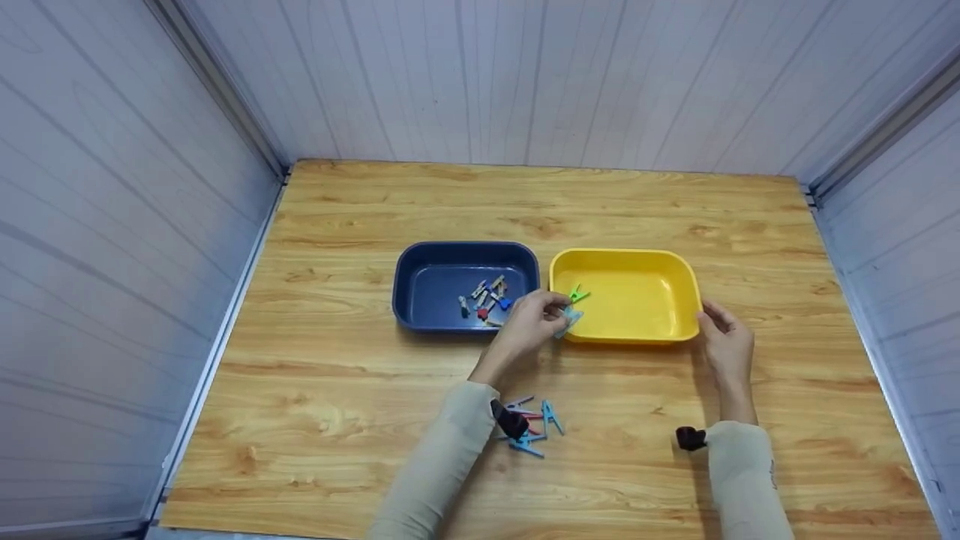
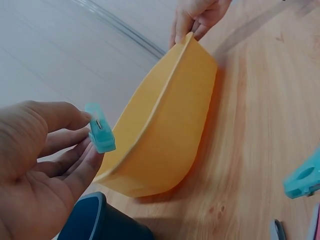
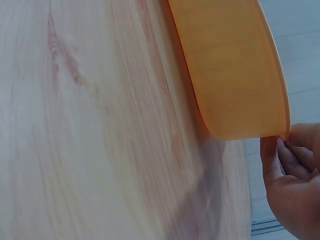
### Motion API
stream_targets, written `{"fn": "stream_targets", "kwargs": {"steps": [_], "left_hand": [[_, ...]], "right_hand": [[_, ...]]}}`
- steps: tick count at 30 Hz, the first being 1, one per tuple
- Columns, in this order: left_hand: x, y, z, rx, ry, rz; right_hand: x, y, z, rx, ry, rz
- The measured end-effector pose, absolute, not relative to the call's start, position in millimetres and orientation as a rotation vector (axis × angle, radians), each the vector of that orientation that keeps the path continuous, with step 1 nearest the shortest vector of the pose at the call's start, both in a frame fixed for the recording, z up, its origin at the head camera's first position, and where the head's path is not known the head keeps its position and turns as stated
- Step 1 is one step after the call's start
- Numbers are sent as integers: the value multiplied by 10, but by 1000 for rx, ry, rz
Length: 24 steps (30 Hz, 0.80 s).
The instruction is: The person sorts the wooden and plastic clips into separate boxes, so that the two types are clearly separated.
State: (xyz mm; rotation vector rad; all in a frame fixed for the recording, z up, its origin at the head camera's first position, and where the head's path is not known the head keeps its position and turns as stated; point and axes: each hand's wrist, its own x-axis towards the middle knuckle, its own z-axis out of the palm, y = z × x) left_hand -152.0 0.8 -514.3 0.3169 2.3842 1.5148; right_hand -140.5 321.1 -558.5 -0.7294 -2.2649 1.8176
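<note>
My left hand pinches a translucent teal clothespin between thumb and fingertips. It holds the clothespin over the left end of a yellow plastic bin. A green clothespin lies inside that bin near its left wall. At the opposite end, my right hand grips the bin's right rim, as the right wrist view also shows with the hand at the corner. In the near middle, beside the left sleeve, blue, red and purple clothespins form a loose pile, partly covered by the wrist camera.
A dark blue bin stands just left of the yellow one, holding several small wooden clips with coloured decorations. Both bins sit on a wood-grain table, with pale panel walls at the back and sides.
</note>
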Motion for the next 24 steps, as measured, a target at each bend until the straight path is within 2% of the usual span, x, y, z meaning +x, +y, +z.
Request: {"fn": "stream_targets", "kwargs": {"steps": [9,24], "left_hand": [[-1583,95,-5165,418,2493,1461],[-1725,179,-5196,299,2542,1451]], "right_hand": [[-1385,3205,-5603,-718,-2337,1741],[-1383,3209,-5630,-689,-2251,1798]]}}
